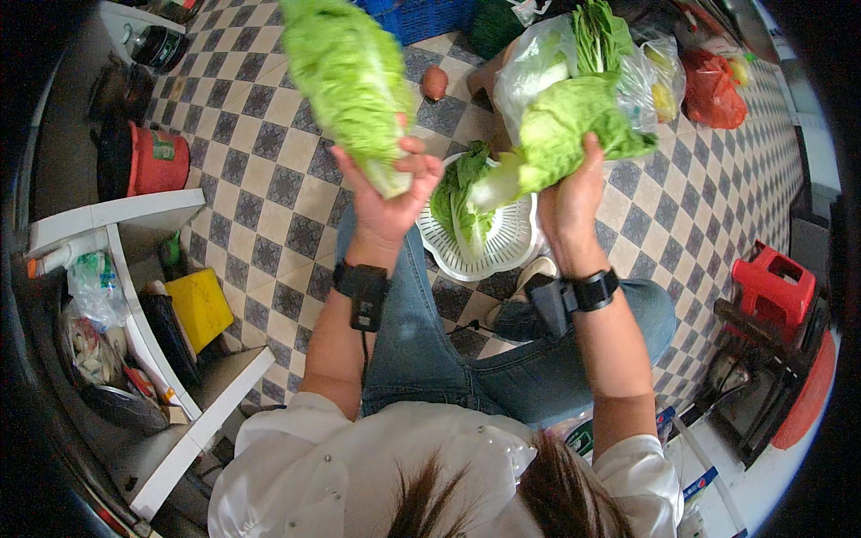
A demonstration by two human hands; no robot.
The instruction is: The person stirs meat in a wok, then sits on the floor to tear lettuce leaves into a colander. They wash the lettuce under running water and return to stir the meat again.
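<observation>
A long head of leafy napa cabbage (343, 87) rests by its pale base in my left hand (387, 191), its leaves reaching to the top of the view. Loose cabbage leaves (562, 128) are in my right hand (572, 195), with the thumb over them and a white stalk pointing left. Below and between my hands, a white slotted plastic basket (512, 245) sits on the floor. Green leaves with pale stalks (464, 202) lie inside it; the stalk in my right hand partly covers them.
Ahead right, plastic bags (535, 74) and leafy greens (601, 40) rest on a stool. A red bag (714, 91) is farther right. One reddish-brown tuber (435, 83) lies on the checkered floor (269, 195). Left are white shelves (202, 430) and a red bucket (158, 161); right, a red stool (773, 289).
</observation>
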